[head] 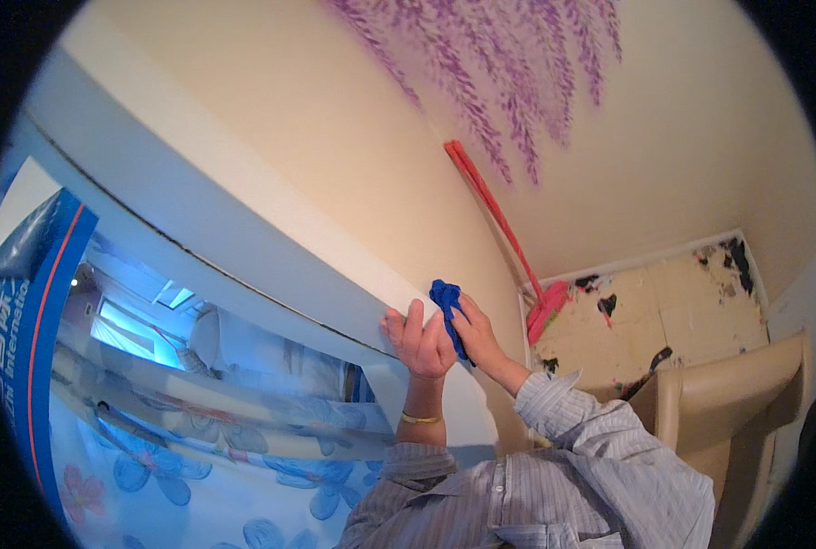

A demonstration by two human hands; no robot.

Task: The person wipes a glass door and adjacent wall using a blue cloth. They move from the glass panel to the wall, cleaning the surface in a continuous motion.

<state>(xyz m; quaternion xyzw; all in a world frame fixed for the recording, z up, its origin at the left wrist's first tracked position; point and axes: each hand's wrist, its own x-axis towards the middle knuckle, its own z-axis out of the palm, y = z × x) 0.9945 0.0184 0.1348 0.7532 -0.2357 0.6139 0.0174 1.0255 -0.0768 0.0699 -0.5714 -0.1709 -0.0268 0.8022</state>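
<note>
My right hand [478,340] holds a crumpled blue cloth [447,295] against the corner of the white frame [312,257] beside a window or glass door. Close by on the left, my left hand [418,343] rests at the frame's edge with its fingers raised and bent; nothing shows in it. A yellow band circles the left wrist. Part of the cloth is hidden behind my right hand's fingers. Left of the frame, glass [243,364] shows blurred shapes, with a floral curtain [195,473] below.
A broom with a red handle [493,206] and pink head [548,309] leans at the wall corner. Beyond my right arm stands a tan chair or sofa [730,384]. The floor [634,322] has worn dark patches. At far left is a blue panel [51,329] bearing writing.
</note>
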